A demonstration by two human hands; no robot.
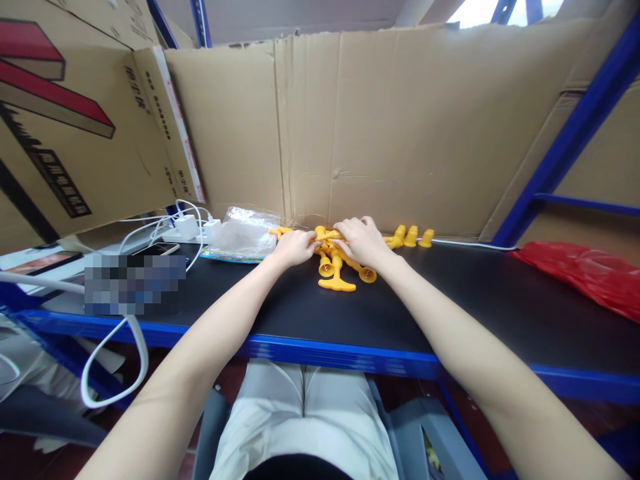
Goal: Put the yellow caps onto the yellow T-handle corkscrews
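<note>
Although both hands are engaged at the heap of yellow plastic parts point(337, 264) on the black tabletop point(390, 327), no finished piece can be identified; the left hand point(296, 248) is placed at the heap's left edge with its fingers bunched; the right hand point(364, 241) is arched over the heap's upper right, its thumb lowered toward the parts; whether anything is pinched by either cannot be told, the fingertips being partly hidden; at the heap's near side a T-shaped end point(337, 285) is exposed, with two open cups point(368, 275) flanking its stem; just right of the heap, three small cups point(411, 237) are found in a row, apparently set apart; handling is judged partial at most, the bulk being mixed within the heap; left of it a clear plastic bag point(243, 231) is noted; well to its right, a red plastic bag point(580, 273).
</note>
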